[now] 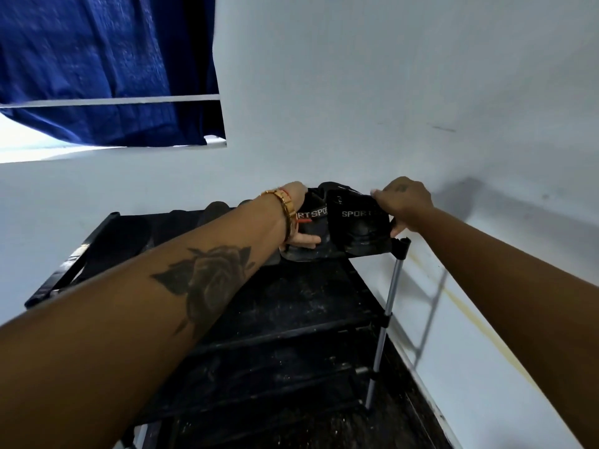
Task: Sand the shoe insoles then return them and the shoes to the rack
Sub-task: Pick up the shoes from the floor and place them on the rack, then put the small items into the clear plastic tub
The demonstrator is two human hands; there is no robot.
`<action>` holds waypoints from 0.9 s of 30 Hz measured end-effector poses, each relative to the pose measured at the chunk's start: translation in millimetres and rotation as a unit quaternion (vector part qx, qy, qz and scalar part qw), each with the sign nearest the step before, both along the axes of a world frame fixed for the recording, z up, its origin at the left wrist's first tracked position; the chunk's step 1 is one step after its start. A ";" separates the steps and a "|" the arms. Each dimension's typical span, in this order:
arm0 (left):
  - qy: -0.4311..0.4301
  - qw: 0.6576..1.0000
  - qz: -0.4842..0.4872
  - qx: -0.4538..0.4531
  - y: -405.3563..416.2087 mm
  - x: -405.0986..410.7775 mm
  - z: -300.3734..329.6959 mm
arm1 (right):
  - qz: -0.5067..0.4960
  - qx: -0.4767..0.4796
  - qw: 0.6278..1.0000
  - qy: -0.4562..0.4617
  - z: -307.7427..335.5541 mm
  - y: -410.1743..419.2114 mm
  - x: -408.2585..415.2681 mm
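We hold pair of black fabric sport shoes (337,225) at top-right corner of black metal rack (291,306): left hand (296,218) grips left shoe, right hand (403,204) grips right one; toes toward wall.

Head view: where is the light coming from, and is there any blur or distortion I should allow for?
Head view: daylight enters under the blue curtain upper left; the rack throws shadows rightward onto the wall; wide-angle distortion stretches both forearms; the shoes look slightly soft.
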State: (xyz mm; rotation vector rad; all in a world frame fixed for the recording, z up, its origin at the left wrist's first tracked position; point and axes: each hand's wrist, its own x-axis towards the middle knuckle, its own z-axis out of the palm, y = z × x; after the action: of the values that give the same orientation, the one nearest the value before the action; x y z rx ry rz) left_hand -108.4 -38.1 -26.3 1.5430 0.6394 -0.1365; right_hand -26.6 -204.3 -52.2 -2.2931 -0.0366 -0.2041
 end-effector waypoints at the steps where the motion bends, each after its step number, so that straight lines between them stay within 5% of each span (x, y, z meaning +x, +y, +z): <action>1: -0.025 0.998 -0.019 0.051 -3.7 -5.7 -1.5 | -0.007 0.032 0.999 -0.007 -4.5 -2.0 -3.9; 5: -0.055 0.996 0.018 0.068 -24.1 -21.7 -22.4 | -0.064 0.113 0.991 -0.023 -26.5 -2.7 -18.6; 13: -0.051 0.982 0.011 0.179 -45.2 -14.9 -62.2 | -0.094 0.114 0.989 -0.015 -35.2 16.7 -37.4; 27: -0.100 0.973 -0.051 0.202 -43.8 -28.7 -70.3 | -0.066 0.116 0.990 -0.054 -47.1 25.0 -50.3</action>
State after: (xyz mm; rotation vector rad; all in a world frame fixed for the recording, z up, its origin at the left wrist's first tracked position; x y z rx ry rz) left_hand -137.1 -81.9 -96.6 1.9535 0.4427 0.0785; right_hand -76.9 -179.3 -99.3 -2.0511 0.0802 -0.3805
